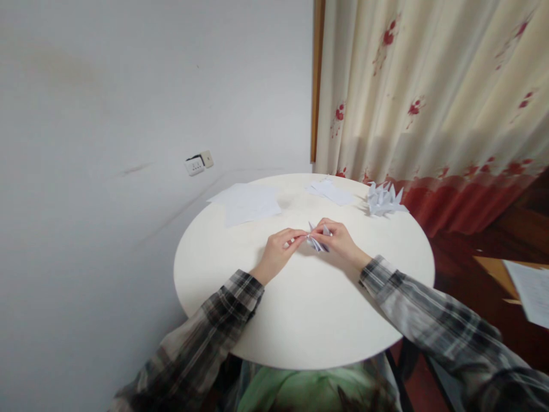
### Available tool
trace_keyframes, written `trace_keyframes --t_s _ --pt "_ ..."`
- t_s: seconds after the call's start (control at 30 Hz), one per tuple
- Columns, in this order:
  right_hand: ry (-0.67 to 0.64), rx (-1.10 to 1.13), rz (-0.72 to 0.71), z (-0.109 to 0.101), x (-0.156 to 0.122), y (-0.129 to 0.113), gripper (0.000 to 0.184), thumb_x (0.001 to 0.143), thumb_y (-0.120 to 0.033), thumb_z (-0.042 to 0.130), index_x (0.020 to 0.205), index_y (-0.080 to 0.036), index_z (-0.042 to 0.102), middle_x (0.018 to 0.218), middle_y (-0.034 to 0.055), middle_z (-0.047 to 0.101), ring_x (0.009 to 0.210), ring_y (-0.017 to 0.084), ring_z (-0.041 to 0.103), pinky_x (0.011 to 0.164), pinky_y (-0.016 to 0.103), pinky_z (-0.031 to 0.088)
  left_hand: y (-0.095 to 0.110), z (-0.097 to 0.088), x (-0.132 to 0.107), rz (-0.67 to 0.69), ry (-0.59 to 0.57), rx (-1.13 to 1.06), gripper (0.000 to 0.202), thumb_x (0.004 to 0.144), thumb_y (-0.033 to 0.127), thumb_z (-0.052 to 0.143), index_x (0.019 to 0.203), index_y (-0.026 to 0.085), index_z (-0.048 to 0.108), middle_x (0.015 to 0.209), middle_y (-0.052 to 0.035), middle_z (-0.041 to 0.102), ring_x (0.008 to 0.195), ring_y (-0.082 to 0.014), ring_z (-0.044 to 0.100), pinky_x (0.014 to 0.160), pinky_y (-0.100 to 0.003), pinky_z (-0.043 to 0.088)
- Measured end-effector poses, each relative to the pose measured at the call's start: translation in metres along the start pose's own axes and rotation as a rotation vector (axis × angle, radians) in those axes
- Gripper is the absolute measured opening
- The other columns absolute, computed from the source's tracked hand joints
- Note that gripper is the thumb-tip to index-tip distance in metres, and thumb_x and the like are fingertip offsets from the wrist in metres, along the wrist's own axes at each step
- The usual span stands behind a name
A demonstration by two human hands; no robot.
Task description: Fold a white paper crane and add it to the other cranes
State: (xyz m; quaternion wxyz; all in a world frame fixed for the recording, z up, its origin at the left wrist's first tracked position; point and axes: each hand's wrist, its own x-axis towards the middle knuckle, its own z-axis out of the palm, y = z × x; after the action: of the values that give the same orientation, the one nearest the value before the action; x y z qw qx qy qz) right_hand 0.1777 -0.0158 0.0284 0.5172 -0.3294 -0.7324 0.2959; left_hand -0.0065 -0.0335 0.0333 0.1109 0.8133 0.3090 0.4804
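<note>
A small folded white paper figure (pixel 318 245), with pointed tips and pleated-looking layers, is held just over the table between both hands. My left hand (pixel 281 247) pinches its left end between thumb and fingertips. On the other side my right hand (pixel 337 236) grips the folded paper figure, its fingers covering part of it. The fingertips of the two hands nearly meet at the paper. Which exact shape the paper is folded into is too small to tell.
The round white table (pixel 300 320) bears a stack of white paper sheets (pixel 251 203), smaller paper pieces (pixel 332 191) at the back and a cluster of folded paper figures (pixel 383 200) at the right. A wall socket (pixel 195 166) and a floral curtain (pixel 412 103) stand beyond.
</note>
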Motion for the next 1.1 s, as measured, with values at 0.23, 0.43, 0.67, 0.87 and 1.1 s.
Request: trace_keyframes --t_s 0.23,0.43,0.67,0.87,1.1 --pt "0.027 -0.014 -0.044 0.0016 -0.0007 -0.0027 0.021 0.074 -0.039 0.065 0.066 -0.02 0.068 0.066 0.0014 0.056 0.066 0.014 0.051 0.063 0.028 0.039 0.0048 0.0035 0.0007 -0.095 0.085 -0.137 0.005 0.078 0.02 0.063 0.078 0.017 0.067 0.076 -0.0026 0.066 0.069 -0.0122 0.06 0.061 -0.022 0.047" --pt "0.031 0.015 -0.022 0.0032 -0.001 -0.0037 0.023 0.072 -0.041 0.065 0.064 -0.019 0.068 0.066 0.0015 0.056 0.065 0.014 0.051 0.061 0.028 0.038 0.0065 0.0043 0.0008 -0.116 0.125 -0.219 0.011 0.077 0.025 0.064 0.071 0.016 0.065 0.074 -0.0033 0.065 0.07 -0.0131 0.061 0.063 -0.023 0.049" --pt "0.06 0.048 0.04 0.005 -0.0018 -0.004 0.025 0.07 -0.043 0.066 0.064 -0.019 0.067 0.067 0.002 0.055 0.064 0.014 0.051 0.057 0.028 0.038 0.0064 0.0053 0.0 -0.147 0.139 -0.258 0.016 0.075 0.029 0.066 0.068 0.016 0.064 0.074 -0.0037 0.064 0.07 -0.014 0.06 0.065 -0.026 0.051" --pt "0.077 0.055 0.022 0.0051 -0.0021 -0.0022 0.02 0.071 -0.038 0.066 0.064 -0.019 0.068 0.067 0.0016 0.056 0.065 0.014 0.052 0.061 0.028 0.039 0.0045 0.0058 0.0001 -0.175 0.13 -0.275 0.014 0.075 0.029 0.066 0.069 0.016 0.066 0.075 -0.0041 0.066 0.072 -0.0141 0.061 0.066 -0.025 0.051" --pt "0.091 0.053 0.003 0.0057 -0.0025 -0.0022 0.019 0.071 -0.036 0.067 0.065 -0.019 0.069 0.066 0.0016 0.056 0.066 0.014 0.052 0.063 0.029 0.039 0.0047 0.0088 -0.0003 -0.281 0.143 -0.352 0.013 0.072 0.028 0.067 0.073 0.015 0.066 0.078 -0.0042 0.066 0.073 -0.0145 0.062 0.067 -0.026 0.053"
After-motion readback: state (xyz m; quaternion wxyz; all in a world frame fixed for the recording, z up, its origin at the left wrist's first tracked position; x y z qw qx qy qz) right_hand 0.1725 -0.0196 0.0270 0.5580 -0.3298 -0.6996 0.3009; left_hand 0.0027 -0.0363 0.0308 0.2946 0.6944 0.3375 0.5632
